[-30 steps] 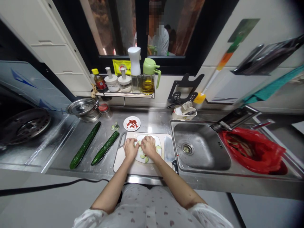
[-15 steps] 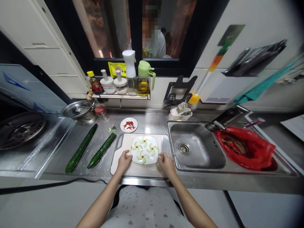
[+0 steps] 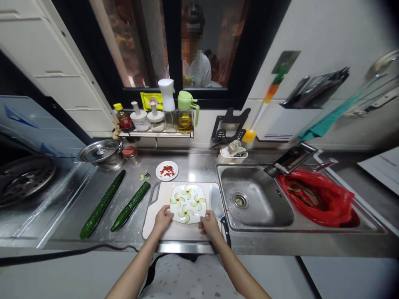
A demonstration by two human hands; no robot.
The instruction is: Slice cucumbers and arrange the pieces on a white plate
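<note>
A white plate (image 3: 188, 202) bears several pinwheels of thin green-edged cucumber slices (image 3: 198, 202), each with red bits at its middle. Beneath it lies a pale cutting board (image 3: 150, 222). My left hand (image 3: 163, 221) pinches the plate's left edge. At the lower right edge, my right hand (image 3: 210, 225) grips with its thumb at the rim and its fingers curled below. A knife (image 3: 215, 197) rests along the board's right side, partly behind my right hand. Above the board sits a small white dish (image 3: 160, 169) of chopped red pieces (image 3: 168, 170).
Two whole-looking cucumbers (image 3: 102, 204) (image 3: 131, 206) lie to the left, near some small cucumber scraps (image 3: 144, 175). On the right are a sink (image 3: 255, 222) and a red plastic bag (image 3: 336, 203). A lidded pot (image 3: 100, 151) and a condiment shelf (image 3: 158, 134) stand behind.
My right hand has moved left and closed on the plate's edge, uncovering the knife handle. My left hand stays at the left edge. The camera view has shifted slightly.
</note>
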